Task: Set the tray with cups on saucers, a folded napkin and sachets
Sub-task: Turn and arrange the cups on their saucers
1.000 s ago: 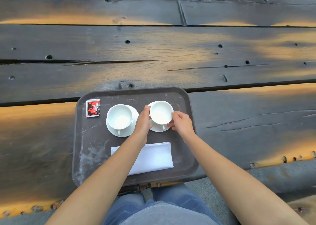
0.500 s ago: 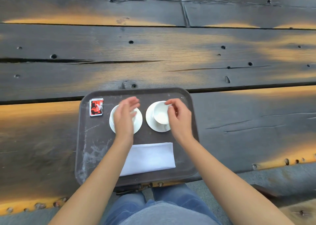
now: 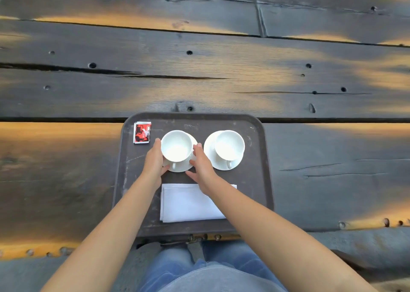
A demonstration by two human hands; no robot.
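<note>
While the left hand (image 3: 153, 158) and right hand (image 3: 202, 169) are pressing straightish, unclenched fingers against the left cup (image 3: 176, 146), it is sitting on its saucer (image 3: 180, 169) in the far half of the tray (image 3: 193, 116); being glazed china, it is likely slippery and breakable, so gripping the saucer rim looks safest.

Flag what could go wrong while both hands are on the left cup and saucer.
1. The left hand and right hand flank the left saucer; a sideways push could knock it into the right saucer close by.
2. The right forearm crosses over the napkin and might drag it askew.
3. The left cup may slide on its saucer.
</note>
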